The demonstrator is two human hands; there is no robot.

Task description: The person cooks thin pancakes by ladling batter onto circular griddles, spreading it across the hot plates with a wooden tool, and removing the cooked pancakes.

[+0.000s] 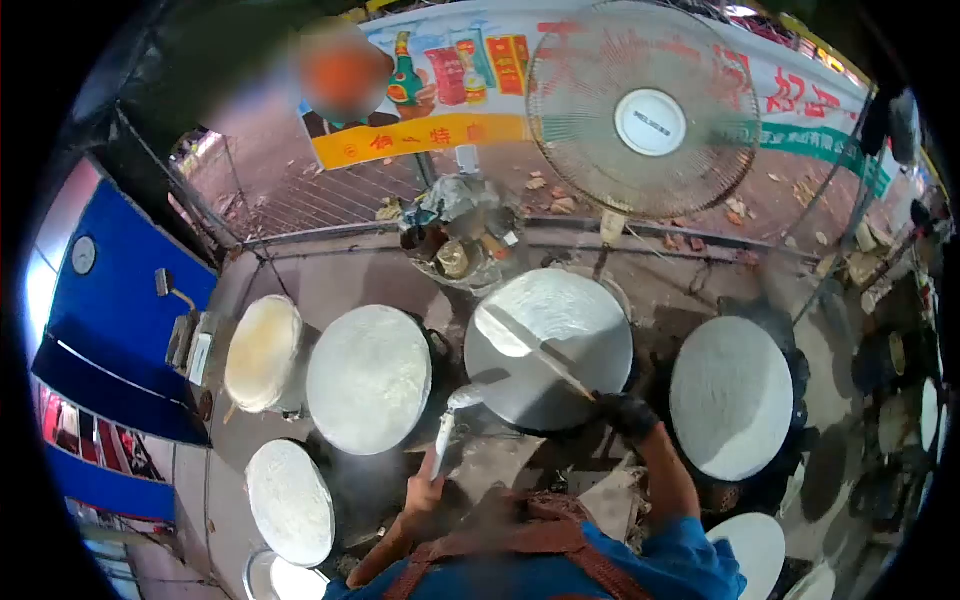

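Observation:
A round griddle point(520, 390) lies in front of me, with white batter point(560, 300) spread over its far part. My right hand point(627, 415), in a dark glove, is closed around the near end of a long flat spreader point(535, 345) whose far end lies in the batter. My left hand point(424, 492) grips the white handle of a ladle point(445, 440); its batter-coated head is by the griddle's near left edge. Left of the griddle is another round plate point(370, 380) covered in pale batter, and to the right a third one point(731, 398).
A stack of round flatbreads point(263, 353) and another pale disc point(290, 502) are at the left. A fan point(650, 122) stands beyond the griddle, beside a cluttered plastic-covered bundle point(465, 245). A metal container point(262, 577) is at the lower left, a white disc point(752, 550) at the lower right.

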